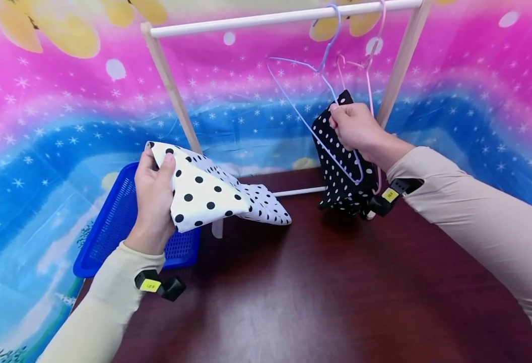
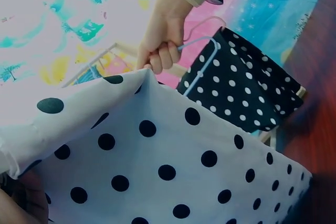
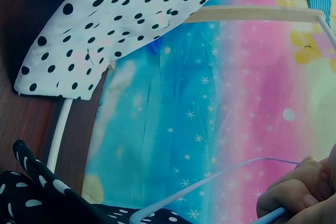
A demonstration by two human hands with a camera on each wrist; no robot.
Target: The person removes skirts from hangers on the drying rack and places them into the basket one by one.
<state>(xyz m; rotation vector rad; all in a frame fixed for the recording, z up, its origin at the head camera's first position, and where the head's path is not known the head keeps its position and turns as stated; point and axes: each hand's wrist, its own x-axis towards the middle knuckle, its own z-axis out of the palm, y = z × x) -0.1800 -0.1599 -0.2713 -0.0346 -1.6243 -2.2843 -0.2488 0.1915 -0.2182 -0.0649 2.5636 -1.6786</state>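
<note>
My left hand [image 1: 152, 201] holds a white cloth with black polka dots [image 1: 207, 194], thumb on top, over the left side of the table; whether it is a garment I cannot tell. The right hand [image 1: 358, 126] grips one side of a light blue-purple wire hanger [image 1: 327, 49], its fingers curled round the wire in the right wrist view. That hanger's hook is up at the rack's top rail and no cloth is on it. Just behind the right hand, a black cloth with white dots [image 1: 327, 133] hangs from a pink hanger [image 1: 369, 83].
A wooden rack [image 1: 171, 91] with a white top rail [image 1: 257, 20] and a lower white bar [image 1: 300, 191] stands on the dark red-brown table [image 1: 329, 287]. Left of it, partly behind the left hand, sits a blue plastic basket [image 1: 112, 237]. Printed fabric [image 1: 243, 111] backs the scene.
</note>
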